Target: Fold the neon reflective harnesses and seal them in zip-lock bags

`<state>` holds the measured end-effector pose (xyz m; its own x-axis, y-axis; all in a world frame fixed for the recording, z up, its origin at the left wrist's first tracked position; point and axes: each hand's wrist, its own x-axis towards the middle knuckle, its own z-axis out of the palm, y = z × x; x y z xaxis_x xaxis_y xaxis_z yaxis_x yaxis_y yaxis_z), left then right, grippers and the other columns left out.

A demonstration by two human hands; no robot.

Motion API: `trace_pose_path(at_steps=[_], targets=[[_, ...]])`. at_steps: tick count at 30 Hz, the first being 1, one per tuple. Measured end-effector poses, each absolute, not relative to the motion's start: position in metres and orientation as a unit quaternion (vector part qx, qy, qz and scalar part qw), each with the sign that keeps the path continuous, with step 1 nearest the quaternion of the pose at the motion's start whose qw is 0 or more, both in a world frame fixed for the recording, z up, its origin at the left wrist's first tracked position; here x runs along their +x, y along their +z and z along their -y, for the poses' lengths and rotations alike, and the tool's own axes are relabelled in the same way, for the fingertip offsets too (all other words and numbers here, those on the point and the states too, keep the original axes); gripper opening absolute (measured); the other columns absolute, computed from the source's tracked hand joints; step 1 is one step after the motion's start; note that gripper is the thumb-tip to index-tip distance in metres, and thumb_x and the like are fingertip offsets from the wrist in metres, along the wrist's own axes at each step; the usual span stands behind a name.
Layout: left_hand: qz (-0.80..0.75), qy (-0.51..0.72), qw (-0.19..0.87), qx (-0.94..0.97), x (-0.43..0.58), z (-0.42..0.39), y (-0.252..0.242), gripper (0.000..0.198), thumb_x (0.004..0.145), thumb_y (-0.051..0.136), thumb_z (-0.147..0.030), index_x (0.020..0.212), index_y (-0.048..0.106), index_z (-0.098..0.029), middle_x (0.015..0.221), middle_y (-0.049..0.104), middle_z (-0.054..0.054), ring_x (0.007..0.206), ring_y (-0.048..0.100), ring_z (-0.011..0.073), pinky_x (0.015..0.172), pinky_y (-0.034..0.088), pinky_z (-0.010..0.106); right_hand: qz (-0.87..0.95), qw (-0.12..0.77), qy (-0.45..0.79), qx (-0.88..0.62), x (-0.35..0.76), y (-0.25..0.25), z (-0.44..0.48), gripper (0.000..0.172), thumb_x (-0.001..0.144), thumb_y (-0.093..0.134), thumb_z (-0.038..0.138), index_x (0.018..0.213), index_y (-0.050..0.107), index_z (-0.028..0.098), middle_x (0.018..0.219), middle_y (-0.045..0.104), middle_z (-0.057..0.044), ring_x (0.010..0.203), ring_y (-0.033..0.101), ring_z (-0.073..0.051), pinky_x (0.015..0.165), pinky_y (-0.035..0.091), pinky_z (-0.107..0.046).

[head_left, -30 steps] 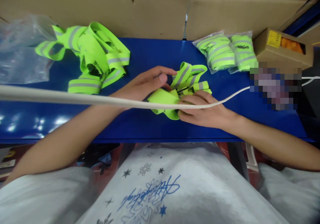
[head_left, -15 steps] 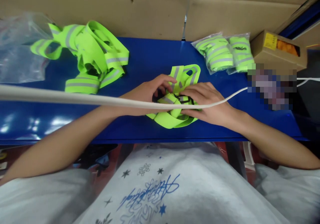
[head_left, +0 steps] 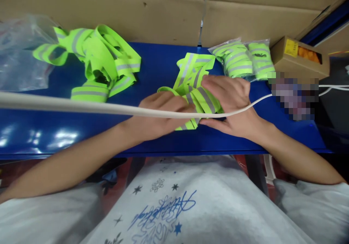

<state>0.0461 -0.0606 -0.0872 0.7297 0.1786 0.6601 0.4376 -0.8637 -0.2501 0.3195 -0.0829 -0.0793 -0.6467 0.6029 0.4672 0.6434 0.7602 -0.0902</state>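
A yellow-green strap (head_left: pixel 204 99) with grey stripes lies folded in a bundle between the two hands, on a blue surface (head_left: pixel 152 62). The left hand (head_left: pixel 158 124) is at the bundle's left side, its fingers curled in and closed on the strap; part of the band shows below them on the near side, and a loop stands up just beyond the knuckles. The right hand (head_left: pixel 237 98) holds the other side: its fingers bend over the far right edge of the folds, while the thumb points left along the near edge, so the strap sits between them. The fingertips of both hands are mostly hidden. Loose lengths of the same strap stretch away from the person, past the fingers, and lie on the surface. A white cable (head_left: pixel 81 105) crosses in front of both hands in the view. To the left lies a pile of straps (head_left: pixel 100 62), with clear plastic bags (head_left: pixel 24 62) beside it. Beyond the right hand, two packed bags (head_left: pixel 248 60) of strap lie side by side, near a cardboard box (head_left: pixel 300 64) with a yellow label.
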Motion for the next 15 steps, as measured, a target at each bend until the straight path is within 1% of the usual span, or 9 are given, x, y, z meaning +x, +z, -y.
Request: trace_pose_path(at_steps=[2,4,6,7,9,11,12,13,15], targets=[[0.147,-0.324,0.166,-0.920,0.045,0.061,-0.086,0.009,0.109,0.055,-0.020,0.110,0.063,-0.024,0.085,0.070,-0.002,0.072,0.066,0.0167,0.065,0.050,0.032,0.918,0.233,0.001,-0.321,0.319,-0.077,0.082,0.065,0.107,0.062,0.055,0.159,0.049,0.018,0.151,0.064,-0.018,0.143,0.058,-0.036,0.118,0.038,-0.057],[0.125,-0.326,0.147,-0.926,0.044,0.061,-0.085,0.007,0.107,0.059,-0.022,0.108,0.065,-0.024,0.087,0.070,-0.002,0.078,0.067,0.0161,0.068,0.052,0.032,0.925,0.219,0.050,-0.308,0.320,-0.077,0.082,0.066,0.104,0.067,0.052,0.158,0.049,0.019,0.150,0.064,-0.017,0.141,0.058,-0.036,0.118,0.038,-0.057],[0.065,-0.326,0.186,-0.925,0.043,0.061,-0.084,0.009,0.102,0.066,-0.019,0.110,0.067,-0.025,0.091,0.072,-0.002,0.083,0.068,0.0159,0.070,0.053,0.032,0.926,0.207,0.107,-0.298,0.320,-0.077,0.083,0.072,0.100,0.071,0.048,0.160,0.045,0.018,0.155,0.059,-0.019,0.145,0.056,-0.035,0.118,0.039,-0.055],[0.034,-0.325,0.195,-0.925,0.043,0.060,-0.084,0.014,0.100,0.070,-0.017,0.111,0.068,-0.026,0.093,0.072,-0.003,0.085,0.068,0.0158,0.070,0.053,0.032,0.925,0.204,0.132,-0.290,0.321,-0.077,0.083,0.070,0.100,0.072,0.045,0.159,0.045,0.018,0.154,0.060,-0.018,0.143,0.057,-0.034,0.116,0.041,-0.053],[0.013,-0.330,0.166,-0.929,0.045,0.059,-0.084,0.017,0.098,0.072,-0.016,0.110,0.067,-0.027,0.094,0.072,-0.004,0.084,0.068,0.0157,0.070,0.053,0.031,0.923,0.216,0.158,-0.276,0.322,-0.078,0.082,0.049,0.101,0.069,0.035,0.145,0.055,0.019,0.139,0.070,-0.013,0.127,0.067,-0.028,0.107,0.046,-0.046],[0.066,-0.344,0.069,-0.934,0.046,0.055,-0.086,0.012,0.102,0.065,-0.018,0.110,0.063,-0.026,0.101,0.070,0.001,0.093,0.070,0.0187,0.076,0.056,0.032,0.923,0.253,0.114,-0.267,0.322,-0.081,0.080,0.019,0.101,0.062,0.021,0.120,0.063,0.020,0.113,0.075,-0.006,0.104,0.071,-0.022,0.098,0.049,-0.041],[0.099,-0.349,0.002,-0.932,0.046,0.051,-0.088,0.011,0.104,0.060,-0.020,0.113,0.060,-0.025,0.110,0.070,0.005,0.104,0.070,0.0221,0.083,0.059,0.036,0.924,0.272,0.066,-0.262,0.321,-0.082,0.079,0.011,0.101,0.058,0.015,0.109,0.064,0.020,0.103,0.074,-0.004,0.098,0.070,-0.021,0.096,0.049,-0.041],[0.121,-0.358,-0.067,-0.923,0.045,0.047,-0.091,0.012,0.105,0.056,-0.022,0.117,0.057,-0.023,0.120,0.067,0.010,0.115,0.068,0.0256,0.092,0.060,0.041,0.922,0.288,0.014,-0.257,0.320,-0.084,0.079,0.013,0.101,0.054,0.012,0.103,0.064,0.020,0.097,0.072,-0.003,0.096,0.070,-0.021,0.095,0.050,-0.041],[0.141,-0.373,-0.199,-0.895,0.041,0.036,-0.097,0.020,0.105,0.054,-0.029,0.124,0.052,-0.022,0.135,0.061,0.016,0.132,0.062,0.0297,0.107,0.056,0.049,0.916,0.306,-0.073,-0.249,0.315,-0.088,0.079,0.017,0.103,0.050,0.011,0.100,0.065,0.019,0.099,0.072,-0.005,0.101,0.069,-0.022,0.097,0.053,-0.042]])
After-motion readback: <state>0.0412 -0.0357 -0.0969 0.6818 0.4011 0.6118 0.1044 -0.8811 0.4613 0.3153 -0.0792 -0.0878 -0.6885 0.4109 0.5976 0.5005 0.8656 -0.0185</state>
